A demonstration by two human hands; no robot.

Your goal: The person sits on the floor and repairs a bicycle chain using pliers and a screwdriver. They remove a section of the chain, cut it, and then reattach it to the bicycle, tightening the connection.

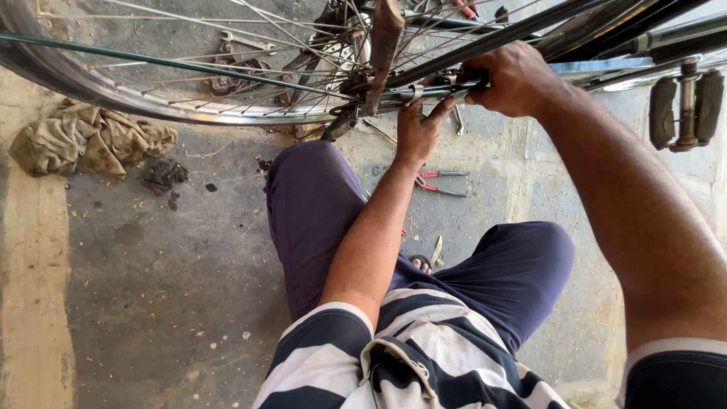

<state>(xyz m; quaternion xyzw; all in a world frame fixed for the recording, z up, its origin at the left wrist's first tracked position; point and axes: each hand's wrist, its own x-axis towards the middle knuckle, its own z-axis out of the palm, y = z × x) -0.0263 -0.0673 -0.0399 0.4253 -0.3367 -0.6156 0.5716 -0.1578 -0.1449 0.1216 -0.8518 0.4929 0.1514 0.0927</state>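
Observation:
I crouch over a bicycle whose spoked rear wheel [151, 98] fills the top left of the head view. My left hand [419, 130] reaches up under a thin metal stay [424, 91] near the hub, fingers touching it. My right hand [516, 78] is closed around the same dark frame tube [485, 42] a little further right. A brown strap-like piece [385, 38] hangs over the hub. The axle area is partly hidden by spokes.
Red-handled pliers [443, 182] lie on the concrete floor between my knees. A crumpled brown rag [87, 138] and a dark scrap [163, 176] lie at left. A spanner [246, 40] shows through the spokes. A pedal [687, 106] hangs at right.

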